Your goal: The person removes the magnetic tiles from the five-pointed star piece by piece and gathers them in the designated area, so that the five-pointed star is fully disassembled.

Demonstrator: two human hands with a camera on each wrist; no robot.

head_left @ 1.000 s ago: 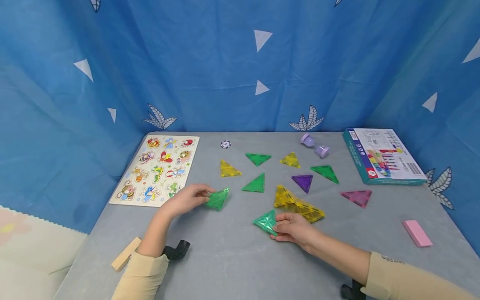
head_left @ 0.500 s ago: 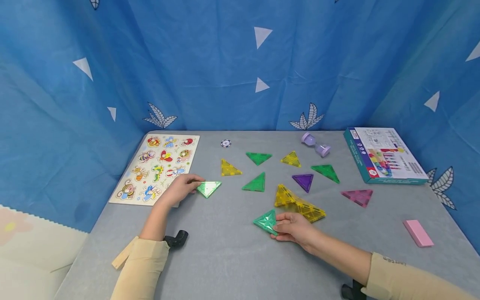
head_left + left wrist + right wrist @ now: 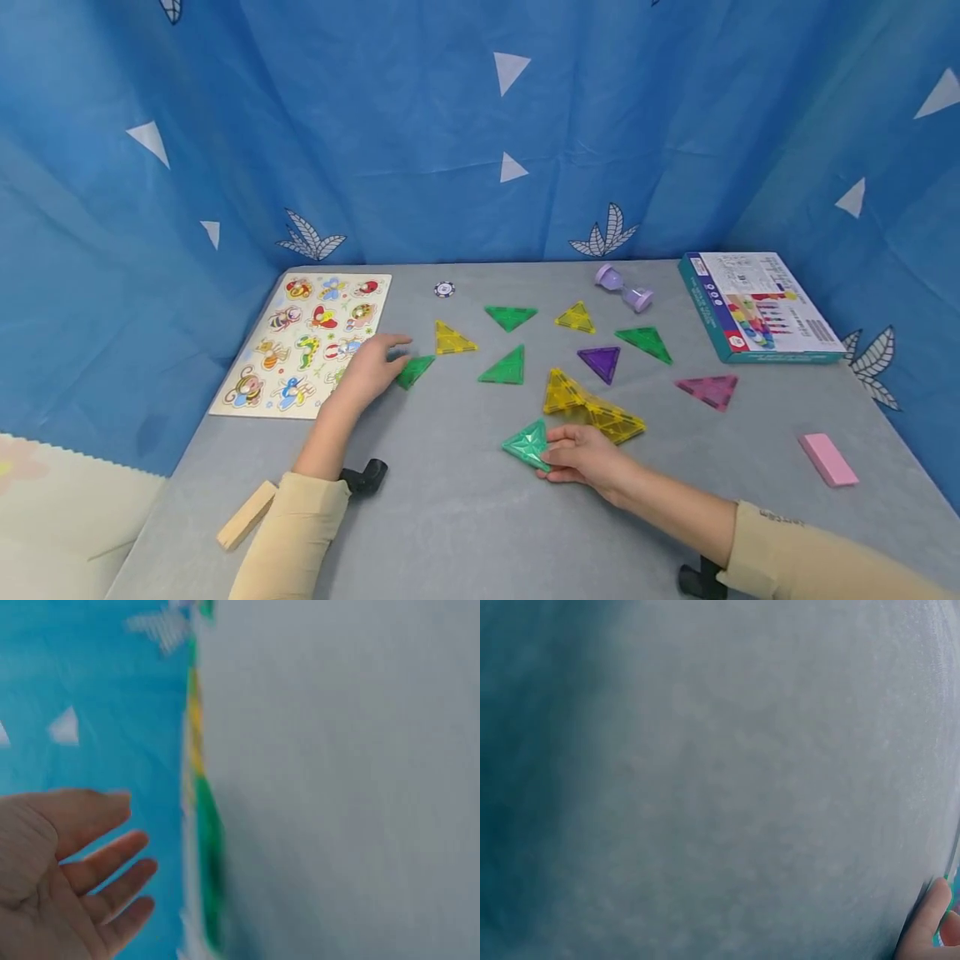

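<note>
My right hand point(image 3: 588, 458) pinches a shiny green triangular magnetic tile point(image 3: 527, 446) at its right edge, low over the grey table. Behind that hand lie joined yellow triangle tiles point(image 3: 615, 421). On the left, my left hand point(image 3: 367, 371) is beside another green triangle tile point(image 3: 414, 372) that lies on the table. In the left wrist view its thumb and fingers point(image 3: 112, 862) are spread, with nothing between them. The right wrist view shows only some fingertips at the lower right corner.
Several loose triangle tiles lie mid-table, among them a yellow one point(image 3: 454, 339), a green one point(image 3: 505, 367) and a purple one point(image 3: 600, 362). An insect puzzle board point(image 3: 300, 346), hourglass point(image 3: 624, 288), box point(image 3: 757, 308), pink block point(image 3: 828, 460) and wooden block point(image 3: 247, 516) surround them.
My left hand has carried its green tile up and left, laid it down beside the puzzle board and let go. The right hand still holds its tile in place.
</note>
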